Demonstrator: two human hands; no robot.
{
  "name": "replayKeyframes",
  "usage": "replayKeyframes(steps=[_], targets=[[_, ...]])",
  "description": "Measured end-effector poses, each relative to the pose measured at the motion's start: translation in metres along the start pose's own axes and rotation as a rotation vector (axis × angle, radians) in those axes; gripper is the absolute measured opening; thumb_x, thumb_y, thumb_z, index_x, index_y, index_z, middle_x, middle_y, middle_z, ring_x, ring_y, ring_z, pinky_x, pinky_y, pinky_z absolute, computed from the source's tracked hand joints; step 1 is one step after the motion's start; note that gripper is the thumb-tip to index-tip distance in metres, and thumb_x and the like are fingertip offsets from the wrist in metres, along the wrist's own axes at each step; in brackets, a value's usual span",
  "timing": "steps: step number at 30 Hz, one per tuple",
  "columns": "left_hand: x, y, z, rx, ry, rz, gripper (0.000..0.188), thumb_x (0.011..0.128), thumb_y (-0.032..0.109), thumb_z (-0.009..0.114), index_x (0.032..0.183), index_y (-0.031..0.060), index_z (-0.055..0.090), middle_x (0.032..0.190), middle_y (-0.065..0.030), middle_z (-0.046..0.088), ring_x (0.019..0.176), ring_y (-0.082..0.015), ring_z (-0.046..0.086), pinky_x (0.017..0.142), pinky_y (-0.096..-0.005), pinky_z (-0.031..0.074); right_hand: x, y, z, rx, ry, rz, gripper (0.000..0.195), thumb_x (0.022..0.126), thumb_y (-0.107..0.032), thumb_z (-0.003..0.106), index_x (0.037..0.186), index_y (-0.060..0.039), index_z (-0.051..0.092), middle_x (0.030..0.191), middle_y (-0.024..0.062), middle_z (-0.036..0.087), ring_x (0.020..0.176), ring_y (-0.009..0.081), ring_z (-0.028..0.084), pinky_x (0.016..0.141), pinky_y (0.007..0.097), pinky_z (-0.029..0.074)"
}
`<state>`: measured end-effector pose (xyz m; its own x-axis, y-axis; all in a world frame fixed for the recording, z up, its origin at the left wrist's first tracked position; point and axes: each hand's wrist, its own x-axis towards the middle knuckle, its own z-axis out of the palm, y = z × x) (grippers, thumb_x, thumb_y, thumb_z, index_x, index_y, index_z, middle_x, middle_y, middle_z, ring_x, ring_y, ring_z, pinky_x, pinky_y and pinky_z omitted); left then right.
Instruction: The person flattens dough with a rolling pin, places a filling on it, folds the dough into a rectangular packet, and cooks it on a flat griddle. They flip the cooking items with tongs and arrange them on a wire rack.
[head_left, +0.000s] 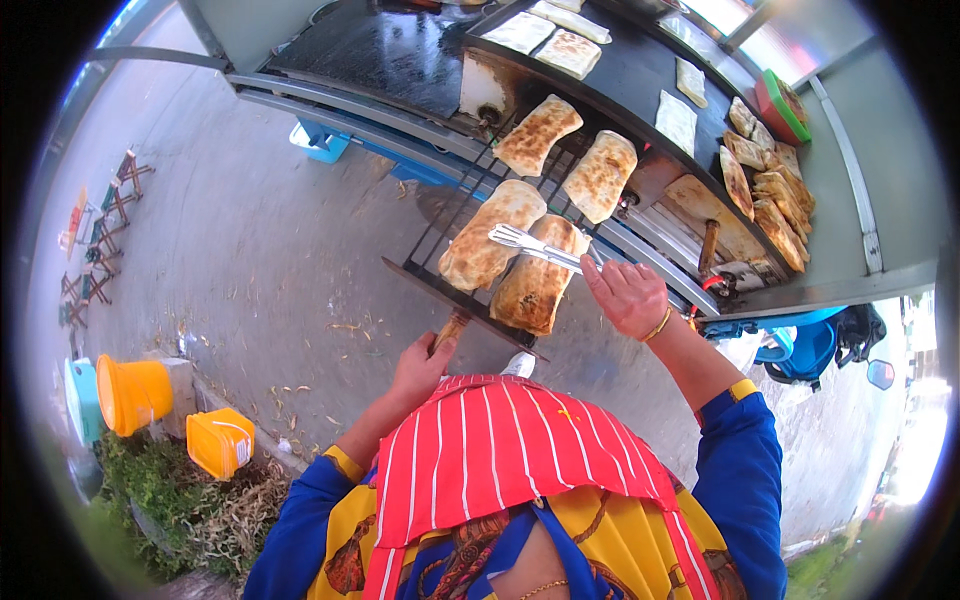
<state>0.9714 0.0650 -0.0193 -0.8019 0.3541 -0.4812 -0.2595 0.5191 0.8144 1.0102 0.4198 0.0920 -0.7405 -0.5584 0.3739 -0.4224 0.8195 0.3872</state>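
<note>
My left hand (424, 366) grips the wooden handle (451, 330) of a pulled-out metal rack (420, 259). Browned flatbreads lie across its bars: two nearer ones, a pale-topped flatbread (491, 236) and a darker flatbread (534, 289), and two farther ones, a left flatbread (538, 135) and a right flatbread (602, 176). In my right hand (628, 296) is a pair of metal tongs (541, 250). The tongs' tips lie over the two nearer flatbreads; whether they touch them I cannot tell.
Beyond the rack, a black griddle (637, 90) carries several flatbreads, with a browned pile (780, 191) at its right end. A second wooden handle (708, 247) sticks out below. Yellow buckets (142, 394) stand at left, folding stools (101, 255) farther off. A blue bin (319, 142) sits under the stall.
</note>
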Motion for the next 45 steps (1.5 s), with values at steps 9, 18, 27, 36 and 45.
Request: replayKeyframes(steps=[9,18,27,36,45], targets=[[0.001,-0.007,0.005,-0.026,-0.003,0.006,0.046,0.096,0.043,0.057,0.089,-0.0023,0.059,0.064,-0.0114,0.06,0.059,-0.0234,0.06,0.058,-0.0389,0.045,-0.008,0.015,-0.015,-0.005,0.01,-0.037,0.046,0.077,-0.012,0.064,0.122,-0.0052,0.062,0.079,-0.0001,0.054,0.069,0.0126,0.057,0.057,0.0269,0.042],[0.005,-0.014,0.009,-0.069,-0.004,-0.007,0.043,0.096,0.042,0.057,0.086,-0.0003,0.057,0.062,-0.0062,0.058,0.057,-0.0164,0.055,0.055,-0.0341,0.043,-0.037,0.02,-0.03,-0.031,-0.039,0.062,0.047,0.076,-0.012,0.069,0.123,-0.007,0.062,0.082,-0.0005,0.057,0.073,0.0128,0.06,0.059,0.0267,0.045],[-0.003,-0.002,0.007,-0.156,-0.029,-0.048,0.038,0.098,0.039,0.058,0.087,0.002,0.057,0.062,-0.0027,0.055,0.054,-0.0114,0.05,0.05,-0.0296,0.039,-0.116,-0.012,-0.002,0.992,0.323,1.587,0.029,0.089,-0.026,0.075,0.104,-0.0022,0.072,0.07,-0.0017,0.056,0.063,0.0048,0.051,0.055,0.0237,0.04],[-0.009,0.004,0.003,-0.237,-0.051,-0.072,0.036,0.1,0.039,0.057,0.091,0.0042,0.055,0.06,-0.001,0.051,0.05,-0.0091,0.046,0.046,-0.0264,0.035,-0.098,-0.032,0.034,1.729,0.41,1.97,0.033,0.095,-0.034,0.067,0.097,-0.0021,0.063,0.063,0.004,0.055,0.039,0.007,0.037,0.037,0.0227,0.024],[-0.011,0.007,0.005,-0.225,-0.046,-0.063,0.036,0.1,0.04,0.057,0.092,0.0039,0.055,0.059,-0.0012,0.05,0.049,-0.0089,0.046,0.045,-0.0261,0.035,-0.078,-0.022,0.04,1.673,0.421,1.952,0.028,0.095,-0.031,0.068,0.092,-0.0029,0.065,0.062,0.0028,0.055,0.039,0.0067,0.038,0.037,0.0227,0.024]])
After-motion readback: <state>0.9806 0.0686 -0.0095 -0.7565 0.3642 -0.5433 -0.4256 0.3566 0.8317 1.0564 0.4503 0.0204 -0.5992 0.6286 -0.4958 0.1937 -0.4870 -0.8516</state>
